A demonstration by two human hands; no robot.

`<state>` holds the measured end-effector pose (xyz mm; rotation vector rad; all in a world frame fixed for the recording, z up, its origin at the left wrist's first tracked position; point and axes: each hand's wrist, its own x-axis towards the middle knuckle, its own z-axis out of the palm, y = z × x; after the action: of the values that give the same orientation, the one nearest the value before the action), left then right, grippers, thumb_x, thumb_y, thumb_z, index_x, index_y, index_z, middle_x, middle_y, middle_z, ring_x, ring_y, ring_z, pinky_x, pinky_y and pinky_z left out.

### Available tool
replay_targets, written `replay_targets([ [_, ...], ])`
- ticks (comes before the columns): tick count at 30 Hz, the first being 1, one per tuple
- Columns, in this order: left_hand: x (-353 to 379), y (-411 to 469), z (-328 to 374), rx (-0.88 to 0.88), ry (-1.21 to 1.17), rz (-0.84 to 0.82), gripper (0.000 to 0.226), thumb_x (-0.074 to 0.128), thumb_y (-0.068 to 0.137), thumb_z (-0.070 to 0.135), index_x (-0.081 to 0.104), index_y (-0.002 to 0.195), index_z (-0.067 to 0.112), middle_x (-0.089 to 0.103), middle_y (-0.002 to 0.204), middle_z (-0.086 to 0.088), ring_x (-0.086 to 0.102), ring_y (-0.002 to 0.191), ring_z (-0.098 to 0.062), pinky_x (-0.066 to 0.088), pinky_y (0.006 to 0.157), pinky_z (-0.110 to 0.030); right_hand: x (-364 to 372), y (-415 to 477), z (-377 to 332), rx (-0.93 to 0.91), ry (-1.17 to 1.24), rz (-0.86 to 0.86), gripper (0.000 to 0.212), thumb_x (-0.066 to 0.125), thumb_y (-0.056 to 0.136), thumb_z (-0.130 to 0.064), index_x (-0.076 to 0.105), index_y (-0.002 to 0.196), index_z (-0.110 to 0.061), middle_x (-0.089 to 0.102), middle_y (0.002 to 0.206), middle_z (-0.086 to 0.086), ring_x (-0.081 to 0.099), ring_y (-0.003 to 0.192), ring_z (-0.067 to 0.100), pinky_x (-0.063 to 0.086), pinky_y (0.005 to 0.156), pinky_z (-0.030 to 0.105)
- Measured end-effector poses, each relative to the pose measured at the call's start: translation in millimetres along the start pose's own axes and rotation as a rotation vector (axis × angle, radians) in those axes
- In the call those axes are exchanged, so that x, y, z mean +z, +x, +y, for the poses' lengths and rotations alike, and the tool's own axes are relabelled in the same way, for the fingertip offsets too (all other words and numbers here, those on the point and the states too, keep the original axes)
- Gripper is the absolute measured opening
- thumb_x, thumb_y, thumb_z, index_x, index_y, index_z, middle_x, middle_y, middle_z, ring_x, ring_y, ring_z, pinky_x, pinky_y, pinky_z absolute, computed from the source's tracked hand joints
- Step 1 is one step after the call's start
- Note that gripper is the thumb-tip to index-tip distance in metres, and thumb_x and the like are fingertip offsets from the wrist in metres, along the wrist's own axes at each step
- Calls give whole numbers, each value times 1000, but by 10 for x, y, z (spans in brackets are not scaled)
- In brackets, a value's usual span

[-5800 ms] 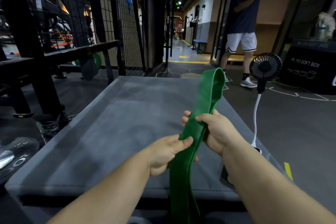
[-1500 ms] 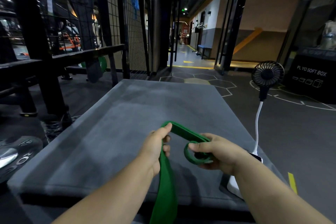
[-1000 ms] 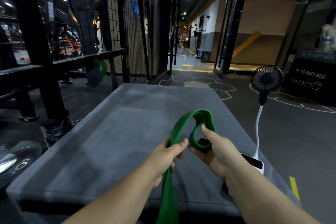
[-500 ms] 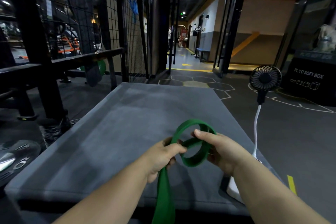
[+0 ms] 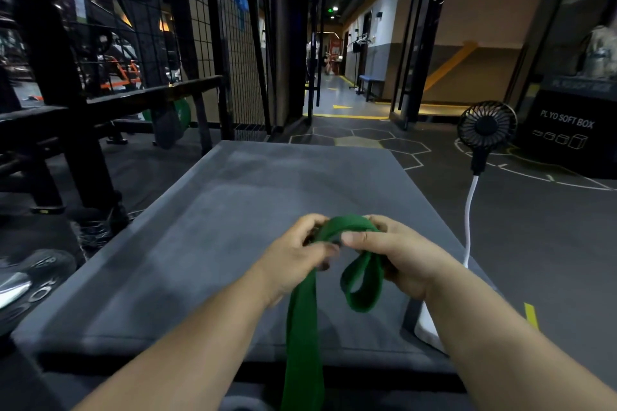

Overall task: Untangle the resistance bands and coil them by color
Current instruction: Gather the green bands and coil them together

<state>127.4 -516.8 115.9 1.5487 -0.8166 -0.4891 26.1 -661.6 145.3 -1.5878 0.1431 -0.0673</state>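
Note:
A wide green resistance band (image 5: 302, 327) is held over the near part of a grey padded platform (image 5: 233, 210). My left hand (image 5: 293, 257) grips the band where its long tail drops down past the platform's front edge. My right hand (image 5: 397, 253) grips the rolled end, with a small loop of band hanging below its fingers. An arch of band bridges the two hands, which sit close together. No band of another colour is in view.
A small black fan (image 5: 486, 125) on a white bendy stalk stands at the platform's right edge. A black plyo soft box (image 5: 567, 130) sits at the far right. A black rack and bench (image 5: 66, 123) and weight plates (image 5: 30, 280) are to the left.
The open round loop between my hands has been drawn in and folded. My hands have come closer together, and a smaller loop now hangs under my right hand.

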Motion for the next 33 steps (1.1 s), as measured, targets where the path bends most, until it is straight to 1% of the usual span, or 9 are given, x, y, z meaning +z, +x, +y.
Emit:
replay_targets([
  [4, 46, 15, 54, -66, -199, 166, 5, 53, 84, 17, 49, 80, 15, 41, 64, -3, 39, 55, -14, 32, 51, -28, 33, -57, 19, 189, -249, -95, 44, 84, 56, -23, 65, 93, -9, 59, 86, 11, 56, 82, 26, 41, 76, 39],
  [7, 96, 6, 102, -38, -215, 215, 11, 47, 92, 9, 44, 82, 13, 38, 67, -4, 31, 49, -12, 21, 48, -27, 45, -81, -1, 283, -349, -8, 43, 81, 55, -36, 67, 88, -13, 66, 76, 6, 63, 70, 20, 47, 65, 29],
  [10, 48, 24, 101, -82, -162, 210, 10, 46, 93, 10, 45, 85, 15, 35, 64, 0, 28, 48, -10, 18, 49, -27, 5, -115, -59, 197, -233, 78, 33, 79, 62, -35, 63, 82, -14, 61, 71, 5, 59, 58, 16, 45, 54, 25],
  [13, 52, 8, 23, -184, -138, 58, 13, 54, 94, 24, 51, 89, 13, 38, 61, 1, 31, 47, -9, 22, 48, -24, -22, -101, -80, 105, 95, 295, 19, 62, 89, -25, 59, 75, -13, 56, 68, 5, 51, 44, 13, 39, 42, 19],
  [16, 184, -54, -24, -214, -156, -91, 40, 62, 83, 55, 53, 83, 16, 42, 64, 3, 38, 48, -5, 32, 51, -18, 38, -53, -68, 75, 265, 360, 26, 51, 94, -29, 62, 82, -10, 65, 70, 6, 62, 58, 18, 49, 54, 27],
  [21, 254, -68, -66, -146, -276, -69, 81, 65, 44, 87, 58, 83, 17, 55, 72, 4, 44, 47, -2, 37, 51, -17, 135, 49, -11, -31, 415, 415, 29, 47, 98, -26, 64, 93, -3, 70, 82, 11, 67, 80, 23, 55, 80, 36],
  [23, 241, -78, -54, -127, -294, -102, 80, 78, 32, 78, 59, 80, 18, 55, 69, 7, 42, 47, -3, 34, 50, -18, 134, 51, 16, -32, 385, 415, 32, 47, 98, -25, 65, 93, 0, 71, 86, 15, 66, 85, 28, 54, 87, 40],
  [28, 201, -47, 21, -139, -344, 4, 38, 77, 62, 36, 58, 87, 15, 63, 70, 7, 56, 56, -2, 42, 58, -17, 117, 61, 102, -34, 352, 291, 36, 42, 100, -17, 57, 119, 10, 66, 115, 27, 65, 99, 33, 57, 86, 37],
  [33, 138, -25, 2, -127, -440, 121, 48, 74, 58, 34, 65, 99, 10, 68, 87, -6, 60, 71, -13, 44, 51, -15, 0, -12, 109, 59, 198, 84, 33, 62, 85, 1, 60, 118, -3, 71, 100, 9, 67, 90, 19, 57, 85, 34],
])
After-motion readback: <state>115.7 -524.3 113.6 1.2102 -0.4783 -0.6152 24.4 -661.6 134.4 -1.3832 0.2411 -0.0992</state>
